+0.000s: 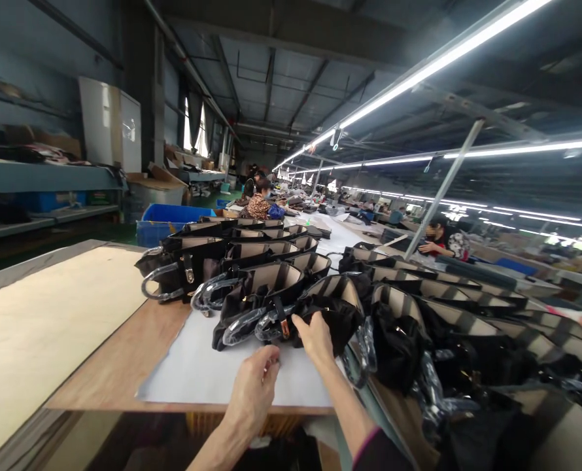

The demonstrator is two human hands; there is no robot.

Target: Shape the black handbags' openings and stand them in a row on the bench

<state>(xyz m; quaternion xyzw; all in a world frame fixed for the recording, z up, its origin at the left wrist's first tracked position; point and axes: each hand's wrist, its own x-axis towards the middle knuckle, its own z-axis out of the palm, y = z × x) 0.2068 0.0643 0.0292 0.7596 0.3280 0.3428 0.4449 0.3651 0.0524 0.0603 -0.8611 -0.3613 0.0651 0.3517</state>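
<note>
My left hand (pixel 256 384) is above the white sheet (pixel 183 373) at the table's front, apart from the bags. Its fingers are curled together, and whatever may be between them is hidden. Farther forward, my right hand (pixel 316 337) is at the front of a black handbag (pixel 340 320), its thumb and forefinger apart against the dark fabric. Just left of those fingers is a small metal clasp (pixel 284 327) on a strap. Clear plastic wrap covers the looped handle (pixel 266 325) beside it. The bag stands with its beige lining showing.
Rows of similar black handbags (pixel 256 252) extend behind and to the right (pixel 458 320). A pale board (pixel 60 307) lies on the left. Beyond the table are a blue bin (pixel 158 219), a slanted metal post (pixel 443 190) and people at work (pixel 258 204).
</note>
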